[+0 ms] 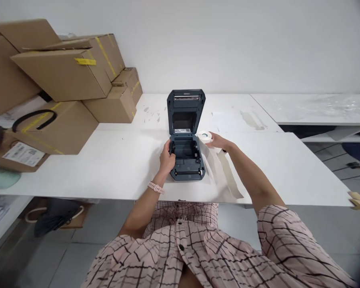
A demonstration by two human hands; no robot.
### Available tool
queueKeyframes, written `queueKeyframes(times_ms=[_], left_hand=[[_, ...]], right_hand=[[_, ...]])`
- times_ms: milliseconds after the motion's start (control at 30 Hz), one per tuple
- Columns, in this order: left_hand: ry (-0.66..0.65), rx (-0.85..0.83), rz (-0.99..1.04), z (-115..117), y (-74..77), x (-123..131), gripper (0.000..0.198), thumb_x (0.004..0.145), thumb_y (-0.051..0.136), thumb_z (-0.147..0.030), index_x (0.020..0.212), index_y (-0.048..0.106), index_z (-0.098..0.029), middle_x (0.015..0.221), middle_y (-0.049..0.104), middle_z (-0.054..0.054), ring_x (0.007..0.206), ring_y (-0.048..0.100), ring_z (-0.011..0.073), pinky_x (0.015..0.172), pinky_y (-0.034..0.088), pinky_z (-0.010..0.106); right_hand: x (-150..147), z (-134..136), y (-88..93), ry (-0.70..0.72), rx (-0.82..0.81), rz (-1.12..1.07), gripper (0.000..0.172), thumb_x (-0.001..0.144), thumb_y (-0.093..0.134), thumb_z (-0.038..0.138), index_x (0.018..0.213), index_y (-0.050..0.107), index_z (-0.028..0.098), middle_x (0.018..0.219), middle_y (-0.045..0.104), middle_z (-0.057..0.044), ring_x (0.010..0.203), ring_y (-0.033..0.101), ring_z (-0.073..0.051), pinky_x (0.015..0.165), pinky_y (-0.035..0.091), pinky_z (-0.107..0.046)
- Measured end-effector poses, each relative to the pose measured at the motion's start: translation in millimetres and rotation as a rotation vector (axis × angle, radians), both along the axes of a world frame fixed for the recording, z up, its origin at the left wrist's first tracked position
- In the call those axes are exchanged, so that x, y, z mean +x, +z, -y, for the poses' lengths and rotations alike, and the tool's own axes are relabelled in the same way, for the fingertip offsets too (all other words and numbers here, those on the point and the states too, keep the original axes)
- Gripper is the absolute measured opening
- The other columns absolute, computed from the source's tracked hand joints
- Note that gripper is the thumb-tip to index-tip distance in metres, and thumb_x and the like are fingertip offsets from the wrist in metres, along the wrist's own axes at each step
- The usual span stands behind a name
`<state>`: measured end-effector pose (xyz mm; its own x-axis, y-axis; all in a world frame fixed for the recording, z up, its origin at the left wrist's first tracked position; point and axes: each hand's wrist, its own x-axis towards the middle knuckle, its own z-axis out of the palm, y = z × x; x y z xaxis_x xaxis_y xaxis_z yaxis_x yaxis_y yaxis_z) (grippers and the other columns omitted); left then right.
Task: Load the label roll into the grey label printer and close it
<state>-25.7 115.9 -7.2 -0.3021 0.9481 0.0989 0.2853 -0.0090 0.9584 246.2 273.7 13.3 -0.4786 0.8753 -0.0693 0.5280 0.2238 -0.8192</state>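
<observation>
A dark grey label printer [187,164] stands on the white table with its lid [186,106] raised and its inner bay exposed. My left hand [167,159] is closed on the printer's left side, thumb over the rim. Just right of the printer, my right hand [217,141] grips a roll of white labels [204,137] by its right side. From the roll a loose strip of backing paper [228,174] trails down over the table towards the front edge.
Cardboard boxes [69,72] are stacked at the left of the table [117,168], one with a black cable [33,116] on top. Thin scraps of paper [253,120] lie behind my right hand. A second white table [315,108] adjoins at the back right, near a blue stool [358,154].
</observation>
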Motion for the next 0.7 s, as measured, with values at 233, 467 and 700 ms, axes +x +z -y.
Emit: queueKeyframes(times_ms=[233, 467, 700], left_hand=[[-0.009, -0.045, 0.04, 0.7, 4.3, 1.5, 0.083, 0.077, 0.053, -0.004, 0.155, 0.043, -0.029, 0.161, 0.052, 0.004, 0.152, 0.045, 0.0286, 0.127, 0.034, 0.053], [0.008, -0.032, 0.042, -1.8, 2.2, 2.4, 0.087, 0.075, 0.052, -0.002, 0.157, 0.041, -0.026, 0.159, 0.054, 0.005, 0.151, 0.046, 0.0288, 0.128, 0.034, 0.052], [0.011, -0.046, 0.051, -1.8, 3.1, 3.3, 0.087, 0.075, 0.052, -0.002, 0.158, 0.04, -0.025, 0.159, 0.054, 0.006, 0.15, 0.047, 0.0291, 0.128, 0.034, 0.05]], right_hand=[[15.1, 25.0, 53.1, -0.009, 0.094, -0.221, 0.057, 0.075, 0.079, 0.052, 0.122, 0.067, 0.022, 0.122, 0.076, -0.01, 0.116, 0.068, -0.036, 0.101, 0.056, -0.053], [-68.9, 60.0, 99.7, 0.431, 0.331, 0.32, 0.065, 0.067, 0.085, 0.049, 0.124, 0.066, 0.023, 0.123, 0.074, -0.01, 0.112, 0.068, -0.035, 0.094, 0.055, -0.05], [-130.8, 51.6, 77.0, 0.556, 0.313, 0.82, 0.063, 0.066, 0.086, 0.046, 0.119, 0.07, 0.017, 0.119, 0.075, -0.016, 0.109, 0.071, -0.039, 0.087, 0.057, -0.045]])
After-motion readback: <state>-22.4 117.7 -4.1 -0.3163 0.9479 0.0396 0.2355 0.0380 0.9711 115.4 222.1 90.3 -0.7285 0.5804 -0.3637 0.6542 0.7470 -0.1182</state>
